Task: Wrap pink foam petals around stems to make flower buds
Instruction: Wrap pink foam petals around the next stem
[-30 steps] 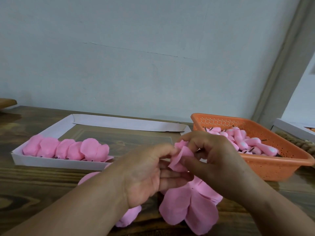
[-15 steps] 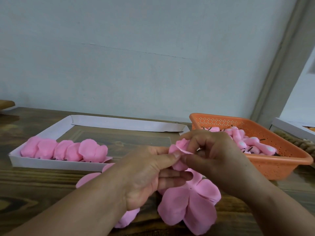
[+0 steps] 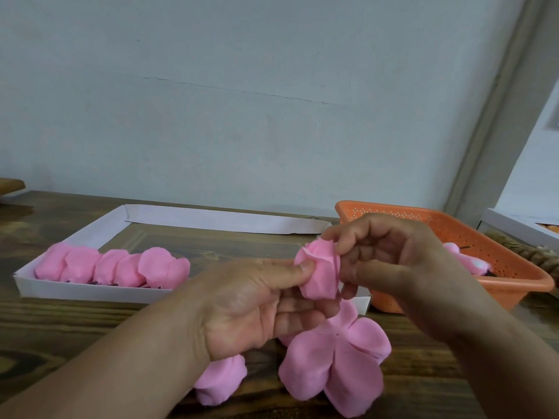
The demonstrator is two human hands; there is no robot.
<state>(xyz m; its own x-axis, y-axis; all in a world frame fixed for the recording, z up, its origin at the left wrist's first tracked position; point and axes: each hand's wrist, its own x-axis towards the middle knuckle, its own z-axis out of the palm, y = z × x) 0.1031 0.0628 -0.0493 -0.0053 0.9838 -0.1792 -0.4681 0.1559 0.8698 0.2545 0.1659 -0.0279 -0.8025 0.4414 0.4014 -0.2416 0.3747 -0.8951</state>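
Since 0.5 s ago, bud [image 3: 320, 272] rolled tighter, raised between hands above loose petals [image 3: 334, 362]. Left hand [image 3: 257, 303] thumb pinches it; right hand [image 3: 390, 264] fingertips pinch edge. Wrap snug, overlap evenly, stem hidden.

A rolled pink foam bud [image 3: 320, 272] is pinched mid-air; flat petal cutouts [image 3: 335, 367] lie near on the desk below.

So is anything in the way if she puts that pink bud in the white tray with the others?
Nothing visible blocks it. The bud is held between the left hand and right hand, just right of the white tray. The finished buds fill the tray's near left side; bare space lies beside them.
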